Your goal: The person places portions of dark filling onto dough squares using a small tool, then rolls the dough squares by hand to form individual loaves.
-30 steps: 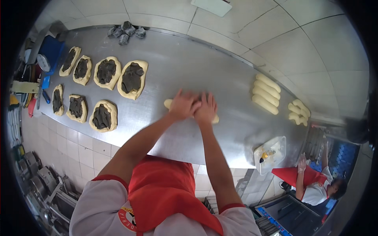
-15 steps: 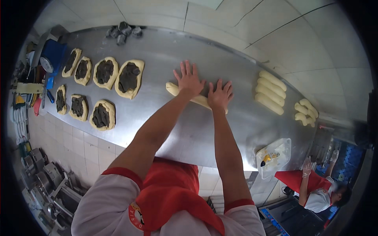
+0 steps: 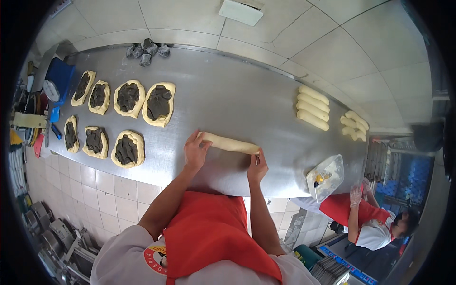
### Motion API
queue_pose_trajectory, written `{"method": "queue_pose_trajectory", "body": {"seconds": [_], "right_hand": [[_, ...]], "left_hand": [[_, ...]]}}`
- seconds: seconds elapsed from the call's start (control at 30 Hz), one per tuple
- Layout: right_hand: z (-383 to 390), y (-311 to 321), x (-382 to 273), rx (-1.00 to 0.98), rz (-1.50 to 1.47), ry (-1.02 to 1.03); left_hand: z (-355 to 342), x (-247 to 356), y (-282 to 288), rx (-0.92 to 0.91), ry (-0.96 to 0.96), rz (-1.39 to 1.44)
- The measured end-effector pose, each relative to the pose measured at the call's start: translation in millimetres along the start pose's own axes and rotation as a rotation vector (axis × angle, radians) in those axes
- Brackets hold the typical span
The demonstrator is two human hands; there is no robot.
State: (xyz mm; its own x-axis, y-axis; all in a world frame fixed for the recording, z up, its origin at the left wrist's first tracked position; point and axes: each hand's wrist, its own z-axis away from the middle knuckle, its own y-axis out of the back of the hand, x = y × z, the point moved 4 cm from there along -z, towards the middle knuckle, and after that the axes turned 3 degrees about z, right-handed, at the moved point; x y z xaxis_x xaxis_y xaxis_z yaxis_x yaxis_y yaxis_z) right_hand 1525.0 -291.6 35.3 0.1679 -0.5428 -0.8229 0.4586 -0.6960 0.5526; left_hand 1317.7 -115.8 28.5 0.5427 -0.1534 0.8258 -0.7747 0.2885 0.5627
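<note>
A smooth, pale dough roll point(image 3: 229, 144) lies across the middle of the steel table, tilting slightly down to the right. My left hand point(image 3: 195, 149) pinches its left end between thumb and fingers. At the opposite end, my right hand point(image 3: 258, 165) grips the dough with bent fingers. To the left lie two rows of flattened dough pieces topped with dark filling, the nearest being a large piece point(image 3: 158, 104) in the far row and another piece point(image 3: 128, 149) in the near row.
Several finished dough rolls point(image 3: 313, 108) lie side by side at the right, with smaller dough strips point(image 3: 355, 126) beyond. A clear plastic tub point(image 3: 326, 177) stands at the near right edge. Dark lumps point(image 3: 148, 48) sit at the back; a blue scale point(image 3: 58, 81) stands far left. A co-worker point(image 3: 368, 213) is at the right.
Both hands have gone from lying flat on the dough roll to holding its two ends. The roll now lies nearer to me. The co-worker's hands have come closer together.
</note>
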Motion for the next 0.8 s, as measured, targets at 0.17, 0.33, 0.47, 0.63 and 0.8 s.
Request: {"method": "queue_pose_trajectory", "body": {"seconds": [0.17,0.33,0.47,0.63,0.8], "right_hand": [[12.6,-12.9,-11.7,0.069,0.303,0.081],[-4.8,2.3,-13.9,-0.101,0.203,0.134],[-19.0,-25.0,-14.4,-0.101,0.484,0.388],[-71.2,7.7,-15.0,-0.208,0.305,0.324],[-152.4,161.9,-7.8,0.127,0.293,0.405]], "left_hand": [[-3.3,-2.7,-7.7,-0.051,0.103,0.130],[-13.6,32.8,5.6,-0.218,-0.170,-0.251],[-24.1,30.3,-23.7,-0.392,-0.273,-0.475],[-57.7,91.3,-43.6,-0.698,-0.180,-0.382],[-47.0,228.7,-122.2,-0.719,-0.395,-0.066]]}}
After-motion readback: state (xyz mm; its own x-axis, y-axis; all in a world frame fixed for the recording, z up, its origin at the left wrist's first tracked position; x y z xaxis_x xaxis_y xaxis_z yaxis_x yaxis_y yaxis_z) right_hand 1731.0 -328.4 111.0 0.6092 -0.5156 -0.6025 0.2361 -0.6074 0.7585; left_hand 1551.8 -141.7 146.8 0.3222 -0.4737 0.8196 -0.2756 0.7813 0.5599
